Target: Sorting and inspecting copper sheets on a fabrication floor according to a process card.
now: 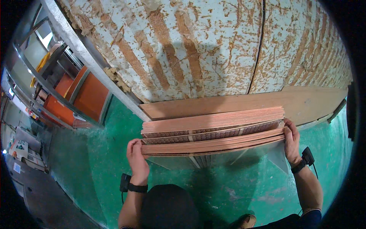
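Copper-pink-edged bundle of thin, flat sheets point(213, 143), held on edge above the glossy green floor point(110, 164), right between two hands! Left hand point(137, 157) has its fingers curled around the left end, right hand point(291, 142) clasps the far right end, and just behind stands a thicker stack of matching sheets point(213, 120), in front of a plain brown board point(316, 100).
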Tool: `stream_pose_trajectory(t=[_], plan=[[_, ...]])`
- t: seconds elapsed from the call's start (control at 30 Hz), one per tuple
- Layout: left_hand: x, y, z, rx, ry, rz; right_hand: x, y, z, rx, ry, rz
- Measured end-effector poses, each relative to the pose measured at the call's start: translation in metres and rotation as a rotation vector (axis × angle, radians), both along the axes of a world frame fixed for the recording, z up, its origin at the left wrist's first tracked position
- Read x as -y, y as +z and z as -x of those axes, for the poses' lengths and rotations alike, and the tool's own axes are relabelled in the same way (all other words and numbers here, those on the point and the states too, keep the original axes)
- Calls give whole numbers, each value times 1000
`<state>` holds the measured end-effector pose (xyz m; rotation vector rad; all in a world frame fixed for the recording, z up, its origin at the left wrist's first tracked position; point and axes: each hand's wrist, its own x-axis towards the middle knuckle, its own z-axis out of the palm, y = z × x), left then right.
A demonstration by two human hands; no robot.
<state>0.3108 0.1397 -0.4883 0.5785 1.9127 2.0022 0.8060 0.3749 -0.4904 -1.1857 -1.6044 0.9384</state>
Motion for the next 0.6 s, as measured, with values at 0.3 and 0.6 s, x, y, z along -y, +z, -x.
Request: stream_pose_trajectory(t=[0.3, 0.6], plan=[[-6, 13, -7, 153, -47, -44, -3, -3, -4, 48, -24, -79], [-6, 10, -7, 99, -4, -19, 0, 2, -1, 67, -16, -122]])
